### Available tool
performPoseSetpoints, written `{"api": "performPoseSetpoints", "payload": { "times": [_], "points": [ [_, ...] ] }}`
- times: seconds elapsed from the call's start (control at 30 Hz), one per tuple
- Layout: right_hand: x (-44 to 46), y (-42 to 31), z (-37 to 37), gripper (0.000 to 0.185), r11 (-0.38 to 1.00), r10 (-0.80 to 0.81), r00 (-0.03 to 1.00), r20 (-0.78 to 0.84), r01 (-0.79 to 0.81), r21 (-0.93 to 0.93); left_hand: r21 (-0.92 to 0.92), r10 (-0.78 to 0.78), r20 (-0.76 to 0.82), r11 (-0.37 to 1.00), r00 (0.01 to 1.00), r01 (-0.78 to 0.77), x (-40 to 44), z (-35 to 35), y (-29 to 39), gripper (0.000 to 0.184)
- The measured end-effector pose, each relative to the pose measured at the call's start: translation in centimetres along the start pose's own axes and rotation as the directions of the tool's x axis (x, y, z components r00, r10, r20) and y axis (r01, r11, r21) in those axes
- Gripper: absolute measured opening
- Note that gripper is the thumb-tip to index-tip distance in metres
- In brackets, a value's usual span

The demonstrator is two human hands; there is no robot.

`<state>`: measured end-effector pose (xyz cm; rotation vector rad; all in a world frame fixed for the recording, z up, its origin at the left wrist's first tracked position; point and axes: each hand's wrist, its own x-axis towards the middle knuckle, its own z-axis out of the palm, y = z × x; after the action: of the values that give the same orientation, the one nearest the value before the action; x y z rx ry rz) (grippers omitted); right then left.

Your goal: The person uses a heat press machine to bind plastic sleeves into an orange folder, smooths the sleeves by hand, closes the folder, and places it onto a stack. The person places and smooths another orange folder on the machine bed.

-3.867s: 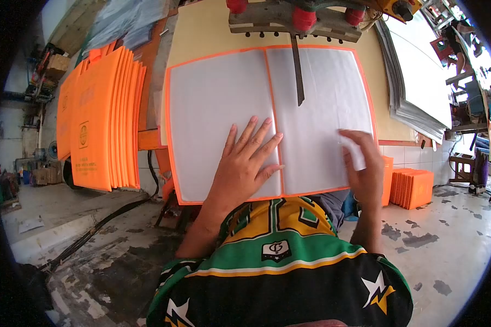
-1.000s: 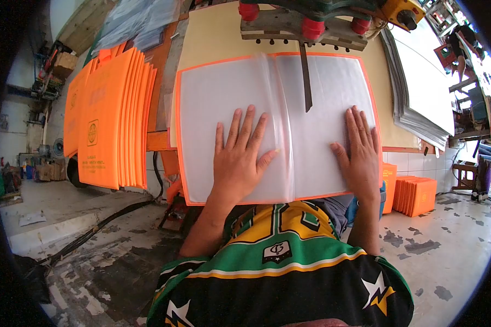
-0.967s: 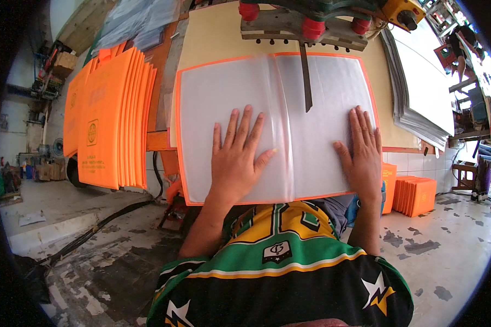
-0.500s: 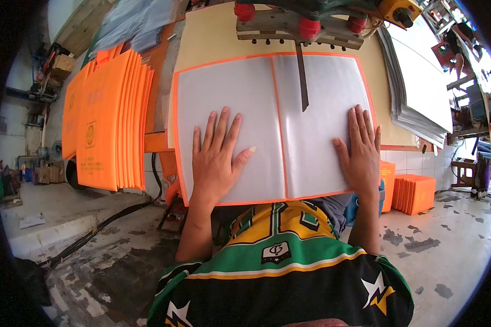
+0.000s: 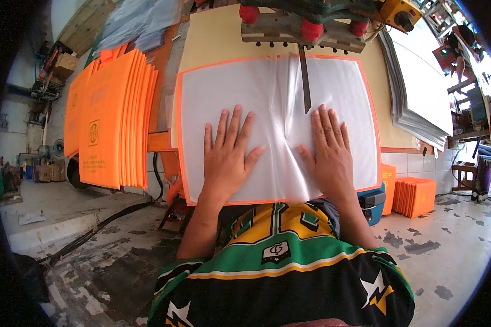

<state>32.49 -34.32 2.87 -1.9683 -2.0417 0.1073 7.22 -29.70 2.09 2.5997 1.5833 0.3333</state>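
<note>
An orange-edged folder [image 5: 218,82] lies spread on the table, covered by translucent plastic sheets. Flat on its left half rests my left hand [image 5: 227,155], fingers spread. My right hand [image 5: 331,152] presses on the right half with its fingers stretched out and the thumb apart. Between the two hands the plastic film [image 5: 285,147] is bunched into raised, shiny folds that cover the centre line. A thin dark metal strip [image 5: 305,82] hangs from the machine head over the folder, its tip just above and left of my right fingertips.
Machine head with red fittings [image 5: 312,31] overhangs the far edge. Stacked orange folders [image 5: 114,120] stand at left, below plastic sheets [image 5: 139,24]. White sheets [image 5: 420,82] are piled at right. More orange folders [image 5: 414,195] sit on the floor. A person is partly visible at far right.
My right hand has moved left from the folder's right edge, and the film has bunched up at the middle, hiding the orange centre line. My left hand has shifted slightly right in view.
</note>
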Motion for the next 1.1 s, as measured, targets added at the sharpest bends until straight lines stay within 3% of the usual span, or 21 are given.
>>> {"api": "performPoseSetpoints", "payload": {
  "times": [0.3,0.57,0.93,1.1],
  "points": [
    [-0.2,-2.0,0.5,0.083,0.992,-0.119,0.992,0.04,0.118,0.035,0.003,-0.011,0.02,1.0,1.0,0.011,0.6,0.4,1.9,0.077],
    [-0.2,-1.7,0.1,0.083,0.993,-0.118,0.992,0.038,0.116,0.033,-0.016,0.001,0.026,1.0,1.0,-0.001,0.7,0.0,1.7,0.076],
    [-1.8,6.0,-2.0,0.081,0.966,0.211,0.977,-0.029,-0.213,-0.148,-0.016,-0.02,0.039,1.0,0.999,0.02,-0.8,-1.3,-1.5,0.076],
    [-1.9,6.7,-2.4,0.08,0.972,0.216,0.976,-0.014,-0.217,-0.088,-0.043,-0.018,0.041,0.999,0.999,0.019,-0.8,-1.4,-1.6,0.076]
  ]
}}
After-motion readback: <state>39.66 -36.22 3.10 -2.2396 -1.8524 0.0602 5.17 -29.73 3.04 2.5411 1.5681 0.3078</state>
